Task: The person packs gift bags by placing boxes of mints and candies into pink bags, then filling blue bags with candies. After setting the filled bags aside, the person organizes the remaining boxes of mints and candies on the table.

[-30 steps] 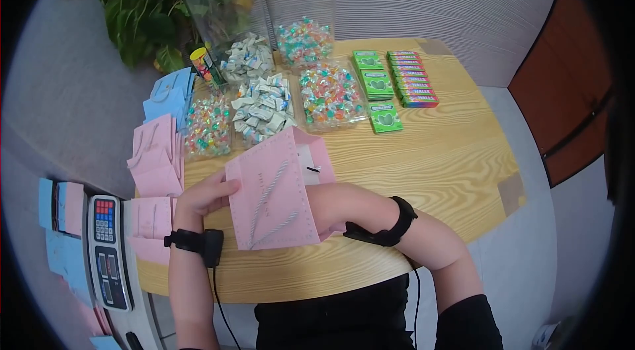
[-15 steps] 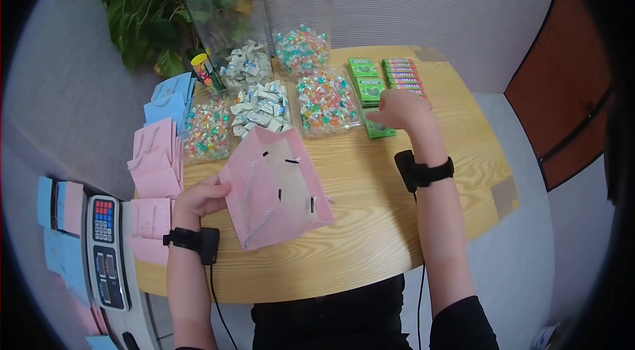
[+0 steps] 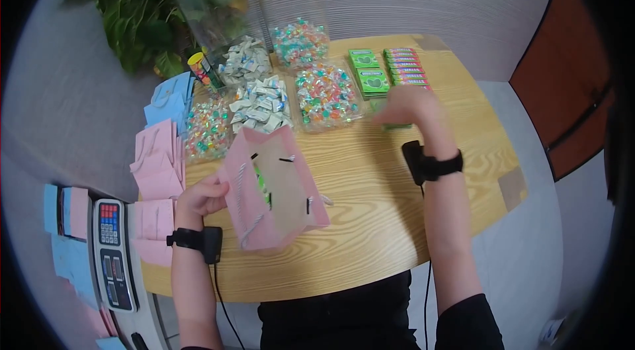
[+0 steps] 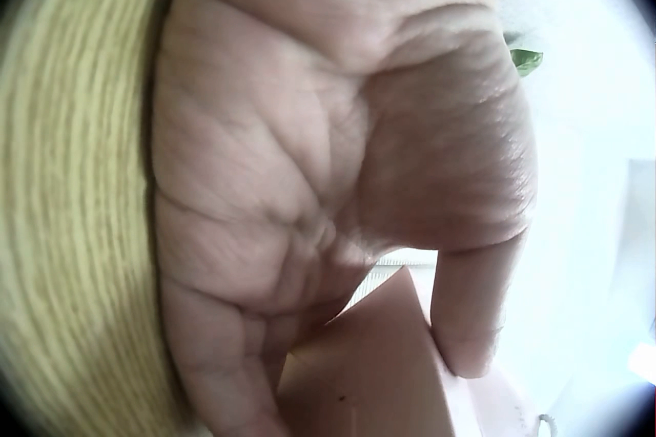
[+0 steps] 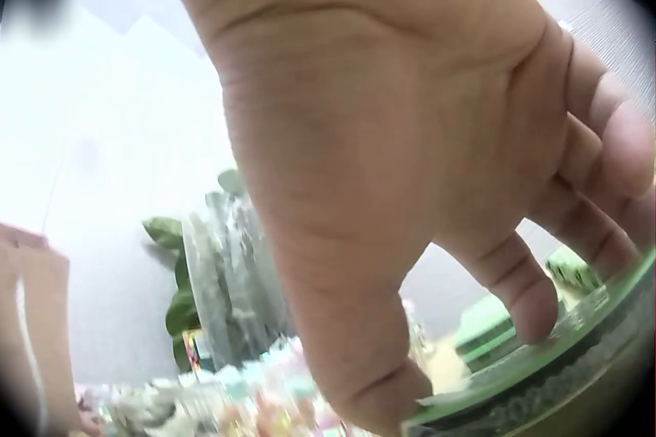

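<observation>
Gripping the pink bag [image 3: 297, 184] left, hands [image 3: 204, 198] [image 3: 417, 108] seemingly pinch green pack [image 5: 543, 373] right.

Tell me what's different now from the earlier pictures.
The right hand was inside the pink bag at first; it has come out, moved forward and to the right, and now grips the front green pack. A green item now shows inside the bag, whose opening has turned into view. The left hand still holds the bag; the wrapped candies stayed put.

Bag stacks [image 3: 159, 163] along table's [image 3: 377, 218] left edge, scale [image 3: 114, 244] beyond it. Candy tubs [image 3: 331, 127] toward far-left corner; gum [image 3: 372, 82], then rolls [image 3: 406, 67], rightward.
</observation>
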Tool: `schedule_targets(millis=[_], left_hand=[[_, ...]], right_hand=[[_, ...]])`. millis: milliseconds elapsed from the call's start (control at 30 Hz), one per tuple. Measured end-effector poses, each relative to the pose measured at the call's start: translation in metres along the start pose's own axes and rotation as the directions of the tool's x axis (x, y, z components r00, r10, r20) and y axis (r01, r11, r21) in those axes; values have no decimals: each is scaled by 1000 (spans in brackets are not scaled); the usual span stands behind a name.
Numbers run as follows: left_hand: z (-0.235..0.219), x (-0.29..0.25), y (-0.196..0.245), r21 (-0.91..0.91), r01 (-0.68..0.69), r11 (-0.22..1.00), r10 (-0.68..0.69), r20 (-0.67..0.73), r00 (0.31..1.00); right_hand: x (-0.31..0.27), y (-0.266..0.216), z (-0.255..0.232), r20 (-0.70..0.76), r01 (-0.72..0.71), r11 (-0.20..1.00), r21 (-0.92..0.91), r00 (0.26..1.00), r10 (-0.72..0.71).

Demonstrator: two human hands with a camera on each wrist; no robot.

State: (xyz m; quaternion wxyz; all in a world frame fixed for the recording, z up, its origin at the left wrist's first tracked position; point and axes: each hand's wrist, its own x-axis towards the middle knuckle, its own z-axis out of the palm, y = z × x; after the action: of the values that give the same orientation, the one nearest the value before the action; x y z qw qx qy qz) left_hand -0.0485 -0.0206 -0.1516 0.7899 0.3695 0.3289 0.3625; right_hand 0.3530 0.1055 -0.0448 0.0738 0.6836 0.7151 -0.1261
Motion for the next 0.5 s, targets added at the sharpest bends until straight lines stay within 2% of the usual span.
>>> schedule_targets(millis=[33,100,167,200,233,267,367,433,500], left_hand=[[1,1,0,-6,-6,1000,6,-4,1000],[1,2,1,2,2,1000,-2,-28,1000],[2,0,0,11,15,1000,-14,-51,999],[5,-1,1,38,27,999,-24,-72,997],[7,-1,3,69,42,997,-36,-90,995],[7,-1,3,73,44,996,-38,-91,995],[9,-2,5,123,40,992,-31,-69,997],[15,-3,6,170,56,984,-37,-110,993],[14,0,5,172,27,985,-15,-70,997]], right_hand=[[-12,2,-14,-18,45,995,93,999,-43],[-51,-3,-33,-190,231,944,236,964,-188],[-76,-18,-30,-377,532,820,209,818,-434],[-87,-31,-27,-347,612,745,266,782,-518],[-98,-43,-20,-382,691,675,257,715,-586],[-105,-54,-15,-357,746,642,175,656,-665],[-118,-79,2,-329,764,618,184,640,-694],[-116,-88,12,-493,765,632,121,599,-631],[-116,-91,10,-511,748,661,64,594,-622]])
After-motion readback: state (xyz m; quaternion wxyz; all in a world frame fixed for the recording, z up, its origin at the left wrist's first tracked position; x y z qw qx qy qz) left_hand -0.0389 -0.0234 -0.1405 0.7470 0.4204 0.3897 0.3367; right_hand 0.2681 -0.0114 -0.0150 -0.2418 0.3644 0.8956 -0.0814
